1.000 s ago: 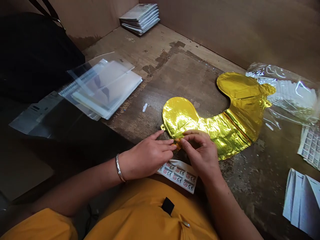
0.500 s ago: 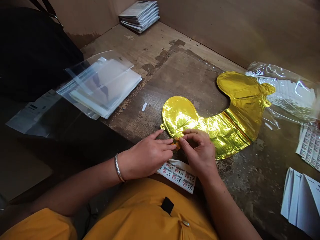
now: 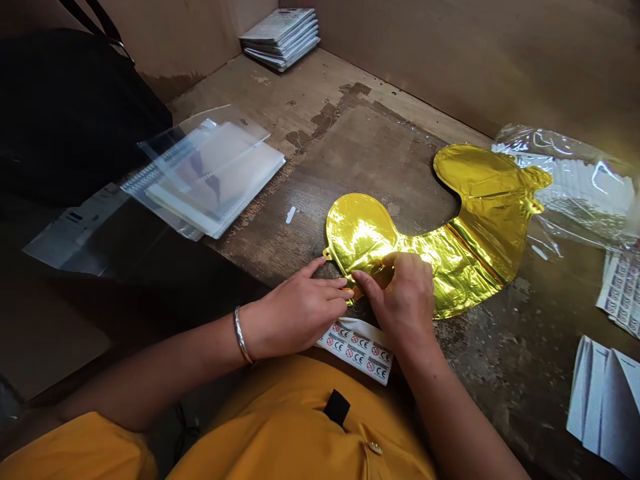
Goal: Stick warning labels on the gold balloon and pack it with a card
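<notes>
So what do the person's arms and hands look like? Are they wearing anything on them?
The left hand and right hand are bare, with no gloves. A thin silver bangle circles the left wrist. The left arm comes out of a mustard-yellow sleeve.

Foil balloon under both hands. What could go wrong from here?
The right hand pinches the creased gold foil balloon, so the thin foil might tear. The worn wooden tabletop could scuff it. The strip of CE labels lies by the left hand and might get snagged.
</notes>
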`<move>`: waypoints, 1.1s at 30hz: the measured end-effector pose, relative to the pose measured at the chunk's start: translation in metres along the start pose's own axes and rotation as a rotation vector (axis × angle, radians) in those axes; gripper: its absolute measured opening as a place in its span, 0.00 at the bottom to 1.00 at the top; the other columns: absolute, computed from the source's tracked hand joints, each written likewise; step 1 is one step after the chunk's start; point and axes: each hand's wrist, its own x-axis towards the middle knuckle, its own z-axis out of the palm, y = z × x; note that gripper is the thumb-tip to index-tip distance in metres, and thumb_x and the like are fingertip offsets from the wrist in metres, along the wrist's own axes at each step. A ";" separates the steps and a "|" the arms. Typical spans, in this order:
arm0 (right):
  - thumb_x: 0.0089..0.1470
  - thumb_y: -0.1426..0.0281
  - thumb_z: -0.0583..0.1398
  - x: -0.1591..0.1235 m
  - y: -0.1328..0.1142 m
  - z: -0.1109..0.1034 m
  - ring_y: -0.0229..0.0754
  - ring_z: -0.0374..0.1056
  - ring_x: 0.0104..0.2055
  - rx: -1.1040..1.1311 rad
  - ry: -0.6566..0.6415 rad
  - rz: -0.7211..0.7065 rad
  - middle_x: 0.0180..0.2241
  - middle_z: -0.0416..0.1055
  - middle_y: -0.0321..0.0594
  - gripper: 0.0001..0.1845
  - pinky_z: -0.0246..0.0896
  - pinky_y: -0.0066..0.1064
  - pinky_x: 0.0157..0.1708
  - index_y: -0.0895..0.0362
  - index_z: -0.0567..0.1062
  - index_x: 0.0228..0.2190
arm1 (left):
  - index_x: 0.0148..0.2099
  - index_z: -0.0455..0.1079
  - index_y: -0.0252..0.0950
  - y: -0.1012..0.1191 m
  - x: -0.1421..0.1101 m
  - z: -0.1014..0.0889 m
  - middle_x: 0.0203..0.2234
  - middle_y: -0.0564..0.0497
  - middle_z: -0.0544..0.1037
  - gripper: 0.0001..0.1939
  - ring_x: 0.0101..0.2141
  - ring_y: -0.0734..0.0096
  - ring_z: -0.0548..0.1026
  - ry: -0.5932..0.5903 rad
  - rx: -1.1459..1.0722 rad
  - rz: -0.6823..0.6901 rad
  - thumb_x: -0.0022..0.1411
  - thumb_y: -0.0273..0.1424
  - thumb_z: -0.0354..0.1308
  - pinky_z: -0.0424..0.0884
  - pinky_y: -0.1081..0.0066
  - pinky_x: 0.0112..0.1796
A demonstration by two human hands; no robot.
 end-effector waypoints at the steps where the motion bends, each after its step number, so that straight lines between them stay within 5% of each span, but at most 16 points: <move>1: 0.51 0.58 0.61 0.003 0.002 -0.001 0.50 0.59 0.37 -0.030 0.016 0.002 0.33 0.68 0.45 0.14 0.56 0.40 0.36 0.55 0.69 0.33 | 0.43 0.70 0.33 0.000 0.000 0.000 0.48 0.44 0.78 0.08 0.54 0.62 0.71 -0.003 0.003 0.000 0.63 0.24 0.51 0.49 0.49 0.62; 5: 0.58 0.69 0.54 0.007 0.009 -0.014 0.46 0.64 0.34 0.018 0.081 -0.128 0.32 0.70 0.44 0.07 0.60 0.38 0.35 0.55 0.71 0.35 | 0.40 0.69 0.34 0.001 -0.002 0.000 0.48 0.45 0.78 0.07 0.53 0.61 0.72 -0.007 -0.003 -0.007 0.63 0.23 0.51 0.51 0.47 0.61; 9: 0.56 0.71 0.58 -0.005 0.011 -0.029 0.47 0.66 0.49 0.193 -0.234 -0.510 0.46 0.73 0.42 0.12 0.64 0.42 0.48 0.52 0.74 0.43 | 0.37 0.69 0.34 0.007 -0.012 0.000 0.52 0.41 0.72 0.06 0.56 0.60 0.69 0.014 0.014 -0.120 0.64 0.26 0.51 0.53 0.48 0.61; 11: 0.54 0.72 0.60 -0.011 0.011 -0.028 0.49 0.65 0.53 0.231 -0.337 -0.588 0.51 0.72 0.41 0.17 0.65 0.45 0.51 0.51 0.73 0.47 | 0.37 0.70 0.35 0.011 -0.016 0.000 0.54 0.41 0.71 0.06 0.58 0.58 0.66 0.034 0.022 -0.221 0.64 0.27 0.52 0.52 0.47 0.60; 16: 0.57 0.73 0.57 -0.013 0.009 -0.017 0.49 0.70 0.48 0.157 -0.244 -0.669 0.48 0.75 0.47 0.15 0.69 0.46 0.48 0.56 0.76 0.45 | 0.37 0.70 0.35 0.015 -0.020 0.001 0.52 0.44 0.73 0.06 0.59 0.57 0.65 0.025 -0.004 -0.258 0.65 0.27 0.51 0.50 0.45 0.61; 28: 0.56 0.78 0.53 -0.012 0.001 -0.015 0.51 0.70 0.51 0.102 -0.226 -0.688 0.49 0.74 0.54 0.16 0.68 0.45 0.52 0.62 0.76 0.43 | 0.36 0.69 0.36 0.009 -0.019 -0.003 0.52 0.48 0.74 0.05 0.59 0.61 0.65 0.020 -0.085 -0.240 0.63 0.26 0.53 0.45 0.44 0.61; 33: 0.57 0.72 0.55 -0.005 0.007 -0.018 0.44 0.74 0.40 0.294 -0.233 -0.467 0.36 0.79 0.43 0.10 0.70 0.37 0.40 0.54 0.78 0.34 | 0.36 0.70 0.36 0.007 -0.021 -0.003 0.51 0.47 0.75 0.05 0.58 0.62 0.66 0.029 -0.081 -0.238 0.63 0.26 0.54 0.45 0.45 0.61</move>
